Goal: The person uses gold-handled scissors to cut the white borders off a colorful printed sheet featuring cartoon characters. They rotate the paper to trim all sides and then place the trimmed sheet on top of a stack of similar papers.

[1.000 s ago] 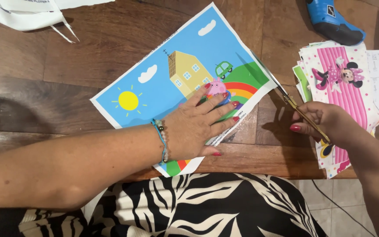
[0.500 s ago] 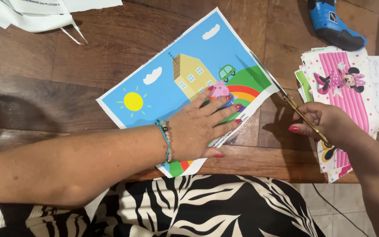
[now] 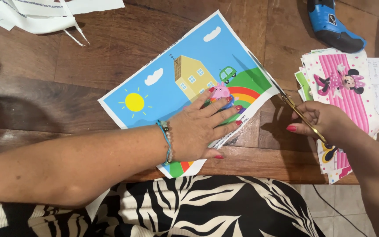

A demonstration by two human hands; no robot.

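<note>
Scissors with gold-coloured blades lay in the closed grip of the right hand, fingers through the handles, the blades slim and nearly together with the tips on the right edge of a printed cartoon sheet. That sheet, showing a blue sky, a sun, clouds, a yellow house, a small green car and a rainbow on a green hill, lay slantwise on the dark wooden table, its lower corner hanging just past the near edge. The left hand rested flat and spread on the lower right part of the sheet, palm down, gripping nothing, a beaded turquoise bracelet at the wrist. Just right of the scissors, partly under the right hand, sat a stack of pink striped cartoon prints. A blue power tool lay at the far right edge of the table, well apart from both hands, and white paper trimmings were heaped at the far left corner. Below the table edge showed a black-and-white leaf-patterned garment over the person's lap.
</note>
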